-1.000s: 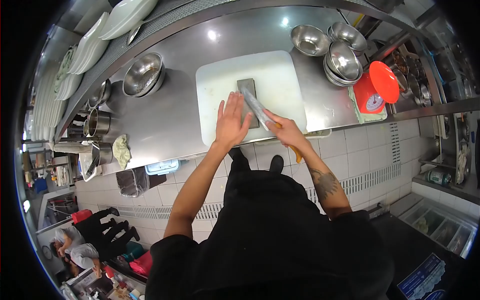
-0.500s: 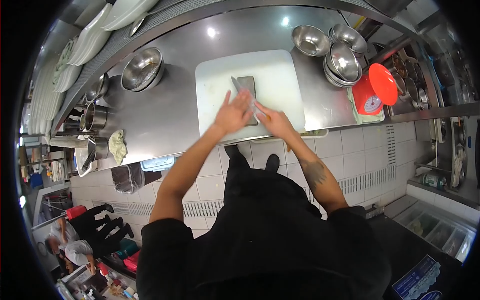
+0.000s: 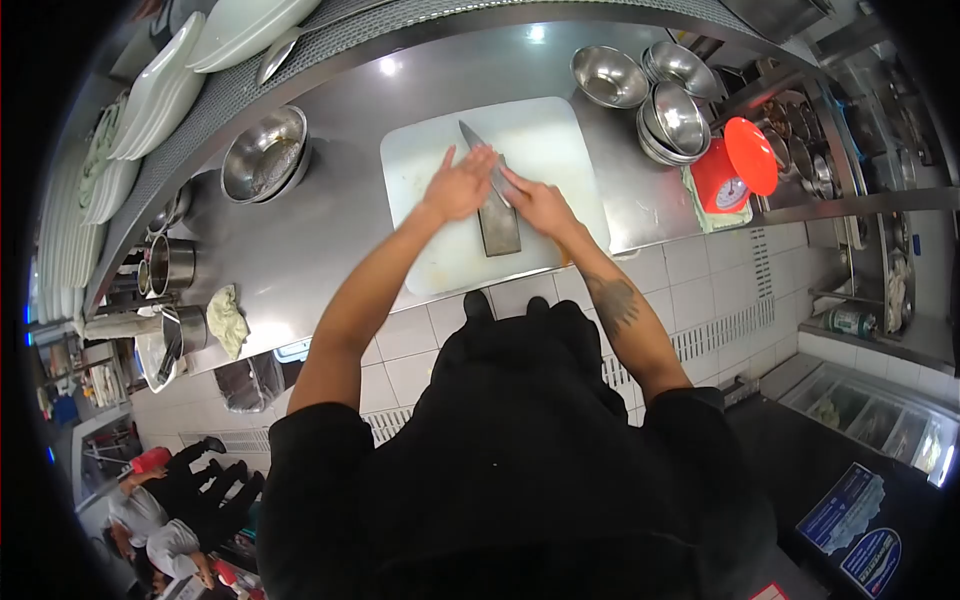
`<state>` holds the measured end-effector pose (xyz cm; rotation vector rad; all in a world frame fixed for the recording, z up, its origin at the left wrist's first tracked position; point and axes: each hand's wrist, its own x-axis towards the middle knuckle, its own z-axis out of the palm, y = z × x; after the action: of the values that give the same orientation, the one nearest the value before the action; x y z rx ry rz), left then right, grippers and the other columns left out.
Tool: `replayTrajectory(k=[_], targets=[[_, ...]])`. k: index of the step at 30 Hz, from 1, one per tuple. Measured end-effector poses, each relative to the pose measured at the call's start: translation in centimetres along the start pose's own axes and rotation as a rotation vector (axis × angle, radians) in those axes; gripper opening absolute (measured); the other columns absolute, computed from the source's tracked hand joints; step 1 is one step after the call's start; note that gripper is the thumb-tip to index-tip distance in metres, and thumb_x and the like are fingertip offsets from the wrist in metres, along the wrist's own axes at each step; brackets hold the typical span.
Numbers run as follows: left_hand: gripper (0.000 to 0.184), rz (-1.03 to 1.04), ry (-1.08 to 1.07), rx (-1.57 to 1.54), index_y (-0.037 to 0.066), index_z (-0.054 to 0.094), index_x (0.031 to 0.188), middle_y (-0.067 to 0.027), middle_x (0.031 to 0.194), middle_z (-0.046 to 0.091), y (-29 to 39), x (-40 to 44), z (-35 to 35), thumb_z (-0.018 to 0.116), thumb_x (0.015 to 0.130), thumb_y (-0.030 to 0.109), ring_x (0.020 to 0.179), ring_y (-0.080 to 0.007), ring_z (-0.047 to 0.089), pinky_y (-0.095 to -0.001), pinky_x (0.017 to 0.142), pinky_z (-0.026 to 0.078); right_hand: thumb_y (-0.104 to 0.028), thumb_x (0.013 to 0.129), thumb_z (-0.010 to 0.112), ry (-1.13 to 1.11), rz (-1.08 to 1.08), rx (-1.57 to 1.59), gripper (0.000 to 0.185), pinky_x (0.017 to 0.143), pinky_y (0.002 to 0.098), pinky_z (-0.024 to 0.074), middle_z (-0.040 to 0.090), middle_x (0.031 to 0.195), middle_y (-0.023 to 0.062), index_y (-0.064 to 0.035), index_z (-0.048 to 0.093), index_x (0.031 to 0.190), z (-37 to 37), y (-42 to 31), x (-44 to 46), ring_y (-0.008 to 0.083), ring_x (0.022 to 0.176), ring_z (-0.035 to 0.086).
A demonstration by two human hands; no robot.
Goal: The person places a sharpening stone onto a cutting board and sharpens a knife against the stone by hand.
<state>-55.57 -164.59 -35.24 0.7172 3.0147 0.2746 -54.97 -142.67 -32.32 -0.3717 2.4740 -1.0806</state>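
A kitchen knife [image 3: 501,187] lies slantwise across a grey sharpening stone [image 3: 500,235], its tip pointing away from me toward the far left. My right hand [image 3: 541,206] is closed around its handle, which is mostly covered by the fingers. With fingers stretched out and thumb apart, my left hand [image 3: 460,187] rests on the blade near the stone's far part. Both hands are above a white cutting board [image 3: 560,135], on which the stone lies lengthwise toward me. The stone's far end is hidden under the blade and hands.
Metal bowls [image 3: 610,77] and a red kitchen scale [image 3: 722,182] stand at the right. More bowls [image 3: 265,155] and a crumpled cloth [image 3: 227,321] are at the left. A shelf with white plates [image 3: 155,85] overhangs the counter. Several people [image 3: 160,515] are at lower left.
Both hands and the knife have slid away from me along the stone, and more of its near end shows. The camera view has shifted slightly.
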Motion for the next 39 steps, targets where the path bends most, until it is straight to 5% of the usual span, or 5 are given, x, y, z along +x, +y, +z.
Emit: replayTrajectory(k=[6, 8, 12, 19, 39], targets=[[0.066, -0.072, 0.009, -0.166, 0.001, 0.036, 0.153, -0.0163, 0.161, 0.034, 12.2, -9.3, 0.8, 0.046, 0.099, 0.038, 0.151, -0.0268, 0.029, -0.0579, 0.122, 0.014, -0.029, 0.098, 0.063, 0.323, -0.676, -0.284, 0.049, 0.084, 0.0417, 0.0549, 0.072, 0.105, 0.022, -0.0269, 0.054, 0.146, -0.1, 4.4, -10.3, 0.0344, 0.088, 0.072], [0.065, -0.107, 0.055, -0.152, 0.003, 0.036, 0.154, -0.0162, 0.161, 0.033, 11.6, -8.2, 1.0, 0.049, 0.099, 0.036, 0.151, -0.028, 0.029, -0.0608, 0.121, 0.015, -0.028, 0.098, 0.063, -0.018, -0.327, -0.049, 0.048, 0.091, 0.0403, 0.0526, 0.063, 0.127, 0.0272, -0.0261, 0.054, 0.145, -0.5, 4.7, -9.4, 0.039, 0.105, 0.069], [0.059, -0.122, 0.128, 0.071, 0.004, 0.041, 0.152, -0.0131, 0.159, 0.039, 1.3, -0.6, 1.2, 0.041, 0.102, 0.036, 0.15, -0.0259, 0.032, -0.0579, 0.122, 0.016, -0.04, 0.099, 0.058, -0.041, -0.182, -0.13, 0.049, 0.063, 0.0428, 0.0512, 0.06, 0.061, 0.0186, -0.0329, 0.05, 0.147, -0.8, 1.8, 2.6, 0.0371, 0.053, 0.055], [0.063, -0.172, 0.232, 0.064, 0.002, 0.043, 0.15, -0.0157, 0.157, 0.041, 9.5, -5.3, 3.2, 0.048, 0.099, 0.039, 0.148, -0.0269, 0.035, -0.0596, 0.121, 0.017, -0.029, 0.096, 0.066, -0.191, -0.158, -0.117, 0.049, 0.075, 0.042, 0.0547, 0.07, 0.102, 0.0237, -0.023, 0.055, 0.144, -1.8, 4.6, -4.5, 0.0332, 0.076, 0.07], [0.066, -0.191, 0.113, -0.095, 0.0, 0.045, 0.148, -0.0189, 0.155, 0.042, 12.0, -5.5, 1.8, 0.05, 0.1, 0.044, 0.148, -0.0296, 0.035, -0.0611, 0.12, 0.017, -0.042, 0.098, 0.06, -0.119, -0.287, -0.07, 0.048, 0.083, 0.0464, 0.0559, 0.071, 0.104, 0.0216, -0.0342, 0.053, 0.145, -2.3, 6.6, -6.5, 0.0416, 0.083, 0.07]])
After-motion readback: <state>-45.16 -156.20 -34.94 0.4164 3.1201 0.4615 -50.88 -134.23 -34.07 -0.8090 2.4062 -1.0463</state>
